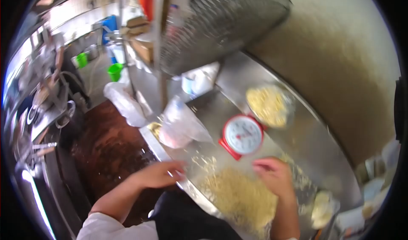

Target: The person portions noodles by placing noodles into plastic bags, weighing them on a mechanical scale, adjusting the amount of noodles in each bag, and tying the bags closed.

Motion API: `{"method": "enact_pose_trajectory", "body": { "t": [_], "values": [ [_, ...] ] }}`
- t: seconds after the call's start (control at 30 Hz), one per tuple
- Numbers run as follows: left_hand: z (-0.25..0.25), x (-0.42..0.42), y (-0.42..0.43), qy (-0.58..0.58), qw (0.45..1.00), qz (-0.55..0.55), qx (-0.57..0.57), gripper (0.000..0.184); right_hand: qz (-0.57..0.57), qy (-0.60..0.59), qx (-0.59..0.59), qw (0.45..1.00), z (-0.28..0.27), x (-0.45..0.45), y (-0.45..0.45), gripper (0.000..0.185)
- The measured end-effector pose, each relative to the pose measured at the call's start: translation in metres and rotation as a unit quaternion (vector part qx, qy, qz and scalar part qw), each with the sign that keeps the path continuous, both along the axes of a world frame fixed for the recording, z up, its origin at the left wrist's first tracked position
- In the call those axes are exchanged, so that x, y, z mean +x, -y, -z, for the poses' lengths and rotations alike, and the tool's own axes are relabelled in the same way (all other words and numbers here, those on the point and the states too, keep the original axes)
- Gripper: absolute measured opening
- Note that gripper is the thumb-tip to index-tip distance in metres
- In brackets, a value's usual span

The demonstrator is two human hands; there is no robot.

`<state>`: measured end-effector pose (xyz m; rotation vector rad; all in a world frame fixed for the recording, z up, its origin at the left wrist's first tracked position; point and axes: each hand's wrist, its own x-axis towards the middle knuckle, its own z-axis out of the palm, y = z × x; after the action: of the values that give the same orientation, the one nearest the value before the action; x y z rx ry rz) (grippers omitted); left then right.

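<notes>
A heap of pale yellow noodle-like strands (238, 197) lies spread on the metal worktop. My left hand (165, 174) hovers at the worktop's near left edge, blurred, its fingers loosely apart and nothing visible in them. Over the far right side of the heap is my right hand (274, 174), fingers loosely bent, with nothing seen in its grasp. Just beyond the hands stands a red dial scale (243, 134) with a white face. Behind it, a clear container or bag of yellow strands (267, 106) sits; its exact form is blurred.
A whitish plastic bag (180, 125) rests left of the scale. Another white bag (125, 102) hangs at the worktop's left end. A large caged fan (225, 27) looms above. At the right lies a bag with pale contents (323, 210). Reddish wet floor (108, 146) shows left.
</notes>
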<state>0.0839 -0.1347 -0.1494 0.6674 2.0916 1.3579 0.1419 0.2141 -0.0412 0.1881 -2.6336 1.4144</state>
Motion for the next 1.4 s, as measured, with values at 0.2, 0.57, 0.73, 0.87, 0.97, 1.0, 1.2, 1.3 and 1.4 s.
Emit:
{"method": "enact_pose_trajectory", "body": {
  "t": [0.2, 0.57, 0.73, 0.87, 0.97, 1.0, 1.2, 1.3, 1.4],
  "values": [
    [-0.025, -0.007, -0.083, -0.073, 0.986, 0.148, 0.036, 0.049, 0.121, -0.224, 0.284, 0.924, -0.059, -0.116, -0.065, 0.013],
    [-0.131, -0.108, -0.267, -0.440, 0.886, 0.005, 0.148, 0.022, 0.131, 0.020, 0.480, 0.867, -0.049, -0.249, -0.118, 0.018],
    [-0.148, -0.168, -0.301, -0.335, 0.874, -0.187, 0.299, 0.042, 0.076, -0.209, 0.322, 0.920, -0.078, -0.214, -0.108, 0.009],
    [-0.155, -0.196, -0.331, -0.203, 0.929, -0.072, 0.300, 0.064, 0.126, -0.163, 0.327, 0.922, -0.110, -0.196, -0.089, 0.011],
    [-0.120, -0.227, -0.363, -0.214, 0.885, 0.066, 0.408, 0.030, 0.135, -0.189, 0.191, 0.954, -0.105, -0.190, -0.093, 0.013],
    [-0.120, -0.231, -0.353, -0.297, 0.906, 0.076, 0.293, 0.025, 0.142, -0.182, 0.151, 0.961, -0.101, -0.191, -0.100, 0.014],
    [-0.148, -0.228, -0.347, -0.108, 0.903, -0.092, 0.406, 0.017, 0.122, -0.009, 0.031, 0.992, -0.099, -0.173, -0.114, 0.041],
    [-0.198, -0.217, -0.344, -0.007, 0.878, -0.102, 0.468, 0.015, 0.114, 0.043, 0.018, 0.992, -0.096, -0.168, -0.100, 0.046],
    [-0.238, -0.191, -0.337, 0.038, 0.863, -0.063, 0.500, 0.015, 0.084, 0.026, -0.046, 0.995, -0.088, -0.173, -0.087, 0.033]
  ]
}}
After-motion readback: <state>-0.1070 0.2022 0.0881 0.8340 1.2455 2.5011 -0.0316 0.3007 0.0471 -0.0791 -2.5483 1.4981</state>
